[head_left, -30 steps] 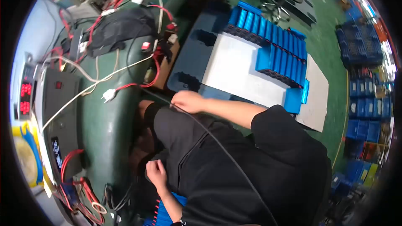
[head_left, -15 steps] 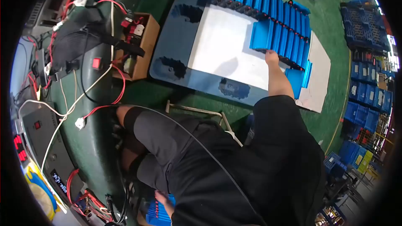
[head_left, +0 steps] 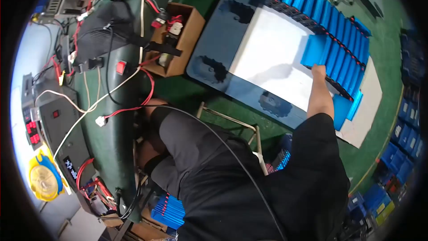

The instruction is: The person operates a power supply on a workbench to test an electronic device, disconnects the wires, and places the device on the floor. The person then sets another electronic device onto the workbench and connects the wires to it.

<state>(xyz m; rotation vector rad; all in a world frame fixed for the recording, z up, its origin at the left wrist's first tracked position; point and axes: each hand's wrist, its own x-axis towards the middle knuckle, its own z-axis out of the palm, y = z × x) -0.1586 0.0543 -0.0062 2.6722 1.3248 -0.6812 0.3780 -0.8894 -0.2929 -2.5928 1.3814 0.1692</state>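
My right hand (head_left: 318, 70) reaches out to the end of a row of blue-wrapped battery packs. Its fingers are closed at the lower edge of the end battery pack (head_left: 314, 50), whose broad face shows; the fingertips are partly hidden. Beside it, several more battery packs (head_left: 341, 64) stand packed side by side, with small red parts along their ends. Below the row lies another blue pack (head_left: 342, 109). My left hand is out of sight. Near the bottom, by my legs, sits a further group of blue packs (head_left: 169, 212).
White board (head_left: 267, 44) lies under the rows, on a dark blue surface (head_left: 209, 40). Left is a green bench (head_left: 111, 138) with cables, a black bag (head_left: 104, 35), a grey device with a display (head_left: 62, 134) and a yellow fan (head_left: 44, 178). A cardboard box (head_left: 189, 35) holds connectors.
The view has shifted, so the scene sits further right and lower. My left hand, earlier at the lower blue packs, has left the view. My right hand stays at the end pack.
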